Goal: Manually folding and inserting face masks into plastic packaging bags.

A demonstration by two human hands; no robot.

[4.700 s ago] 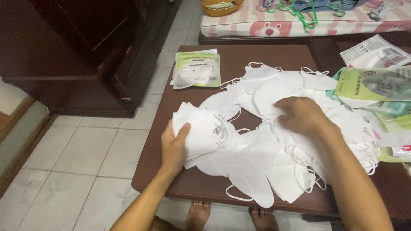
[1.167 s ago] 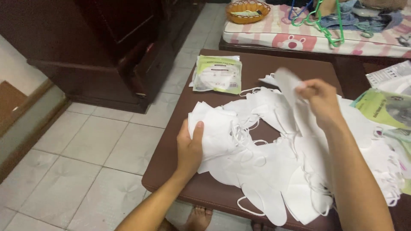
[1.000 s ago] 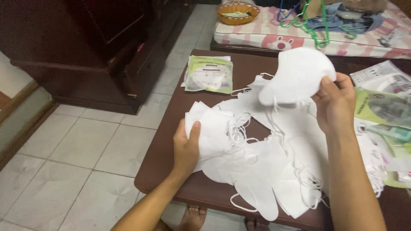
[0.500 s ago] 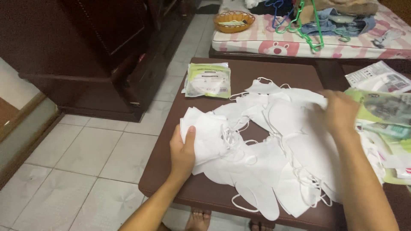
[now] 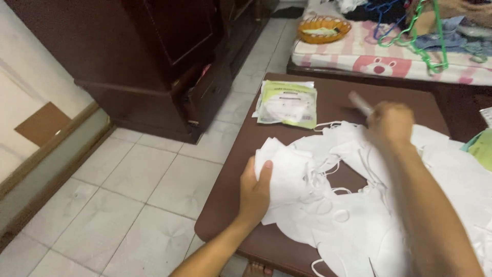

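Left hand fingers clasp a stack of white masks at the tabletop left edge; right hand blurred, grip unclear.

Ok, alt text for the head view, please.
A person's left hand holds a stack of white face masks on a dark brown table, while the blurred right hand lifts another mask above a loose pile of masks.

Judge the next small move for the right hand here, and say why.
Probably carry the mask in the right hand across onto the stack of white masks that the left hand grips at the table's near edge. The right hand is raised and blurred, pinching something white above the loose pile of masks, apart from the stack.
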